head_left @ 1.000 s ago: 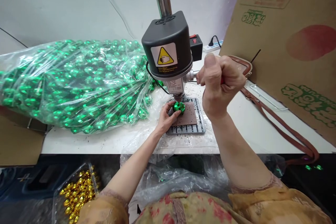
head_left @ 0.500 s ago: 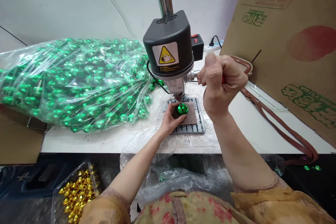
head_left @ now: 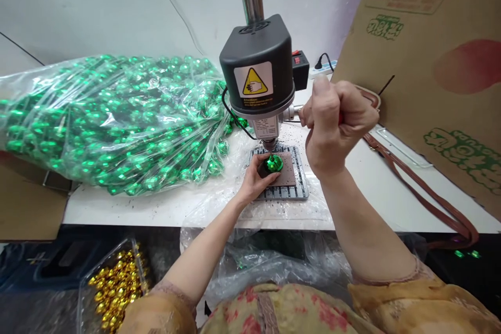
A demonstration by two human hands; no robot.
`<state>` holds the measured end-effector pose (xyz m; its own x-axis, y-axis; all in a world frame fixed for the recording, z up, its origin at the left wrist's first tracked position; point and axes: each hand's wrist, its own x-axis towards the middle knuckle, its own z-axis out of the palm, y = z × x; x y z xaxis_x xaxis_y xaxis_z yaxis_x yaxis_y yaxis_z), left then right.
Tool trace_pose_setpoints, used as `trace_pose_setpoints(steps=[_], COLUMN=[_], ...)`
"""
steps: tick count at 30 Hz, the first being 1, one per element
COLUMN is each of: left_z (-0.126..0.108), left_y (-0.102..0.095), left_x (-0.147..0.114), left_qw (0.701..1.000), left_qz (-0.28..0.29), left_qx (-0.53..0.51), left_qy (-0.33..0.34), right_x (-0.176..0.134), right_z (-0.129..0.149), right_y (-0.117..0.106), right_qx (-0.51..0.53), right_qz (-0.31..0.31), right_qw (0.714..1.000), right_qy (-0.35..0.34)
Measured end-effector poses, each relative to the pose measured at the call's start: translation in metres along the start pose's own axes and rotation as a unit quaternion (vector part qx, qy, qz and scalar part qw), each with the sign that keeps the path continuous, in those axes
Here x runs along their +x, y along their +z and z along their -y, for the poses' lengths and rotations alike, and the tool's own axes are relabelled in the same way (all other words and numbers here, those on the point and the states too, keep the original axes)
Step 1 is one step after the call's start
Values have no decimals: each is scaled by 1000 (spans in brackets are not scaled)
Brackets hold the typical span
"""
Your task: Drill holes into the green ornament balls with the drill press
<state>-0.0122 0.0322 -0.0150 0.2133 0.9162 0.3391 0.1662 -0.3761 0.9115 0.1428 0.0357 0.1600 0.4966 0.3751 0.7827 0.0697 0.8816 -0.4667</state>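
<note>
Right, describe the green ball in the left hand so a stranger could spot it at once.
Find the black machine bearing a yellow warning sign, on the white table. Below it, over a brown board, the left hand holds a shiny green ball. Unlike the green balls in the clear bag, this one is in a hand.

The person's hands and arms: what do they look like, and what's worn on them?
The left hand and right hand are ungloved, with no ring or watch visible. The forearms are bare. Loose mustard-brown sleeves end in a dusky pinkish-brown trim.
</note>
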Motion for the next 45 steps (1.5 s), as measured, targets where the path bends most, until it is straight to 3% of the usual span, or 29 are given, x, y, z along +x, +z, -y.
trace_pose_setpoints(steps=[12,25,31,45], left_z=[-2,-5,-5,-3], left_y=[1,1,1,2], left_x=[-2,-2,-2,-3], left_qw=[1000,1000,1000,1000], left_qz=[2,-4,-5,-9], left_qx=[7,5,7,4], left_qy=[12,12,15,20], right_x=[-19,-25,-30,-39], right_z=[-10,-21,-22,-26], right_y=[-11,-13,-18,-24], right_qx=[-18,61,18,67], right_qz=[1,-12,-5,23], right_qw=[999,993,996,989], right_qy=[-31,-100,-84,-133])
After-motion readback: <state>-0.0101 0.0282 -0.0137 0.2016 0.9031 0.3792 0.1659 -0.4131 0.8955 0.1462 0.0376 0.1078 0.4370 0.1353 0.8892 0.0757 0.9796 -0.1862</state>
